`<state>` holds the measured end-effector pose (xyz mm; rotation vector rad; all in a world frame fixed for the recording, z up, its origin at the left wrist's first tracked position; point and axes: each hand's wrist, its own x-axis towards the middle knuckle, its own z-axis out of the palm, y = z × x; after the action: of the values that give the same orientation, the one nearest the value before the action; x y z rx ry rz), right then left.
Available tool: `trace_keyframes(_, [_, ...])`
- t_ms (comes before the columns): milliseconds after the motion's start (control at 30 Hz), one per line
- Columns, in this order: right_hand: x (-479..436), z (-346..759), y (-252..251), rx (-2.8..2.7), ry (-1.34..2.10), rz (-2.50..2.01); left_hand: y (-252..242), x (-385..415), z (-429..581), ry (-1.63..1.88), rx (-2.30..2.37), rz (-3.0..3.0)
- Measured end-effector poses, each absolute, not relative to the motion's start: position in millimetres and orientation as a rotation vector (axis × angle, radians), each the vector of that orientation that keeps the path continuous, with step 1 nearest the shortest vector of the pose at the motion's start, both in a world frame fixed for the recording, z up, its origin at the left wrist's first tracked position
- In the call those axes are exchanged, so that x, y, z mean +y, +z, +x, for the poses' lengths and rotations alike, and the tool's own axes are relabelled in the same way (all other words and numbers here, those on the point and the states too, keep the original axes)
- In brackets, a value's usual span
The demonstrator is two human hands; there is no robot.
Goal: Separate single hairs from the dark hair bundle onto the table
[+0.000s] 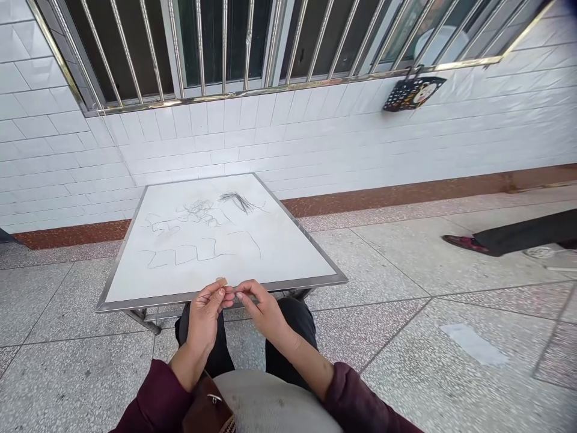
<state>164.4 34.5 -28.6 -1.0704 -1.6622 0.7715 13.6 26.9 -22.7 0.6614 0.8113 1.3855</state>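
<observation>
My left hand [208,307] is closed, a small tan piece [221,281] showing at its fingertips. What this piece is cannot be made out. Close against those fingers, my right hand [261,310] pinches thumb to forefinger; whatever lies in that pinch is too small to see. Both hands are above my lap at the near edge of a white-topped table [288,258] with a grey metal rim. A bunch of fine dark strands [237,201] lies on its far part. Left of it is a tangle of thin dark strands or lines [198,211], with a zigzag one [184,252] nearer me.
Behind the table is a white tiled wall [180,147] with a barred window [225,48]. A dotted bag [413,92] hangs from the bars. At right, another person's leg and shoe [469,243] reach in. A pale sheet [474,344] lies on the speckled floor [383,385].
</observation>
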Motion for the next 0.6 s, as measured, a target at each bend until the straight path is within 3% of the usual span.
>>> trace_keyframes(133, [32, 163, -25, -1.567, 1.123, -0.994, -25, 25, 12, 1.375, 0.809, 0.711])
trace_keyframes(267, [30, 161, -27, -1.528, 1.162, -0.99, -29, 23, 11, 1.359, 0.843, 0.785])
trace_keyframes(400, [30, 162, -30, -1.627, 1.065, -0.982, -31, 22, 10, 1.378, 0.857, 0.784])
trace_keyframes(600, [31, 172, -28, -1.911, 0.647, -1.01, -30, 21, 6, 1.346, 0.91, 0.825])
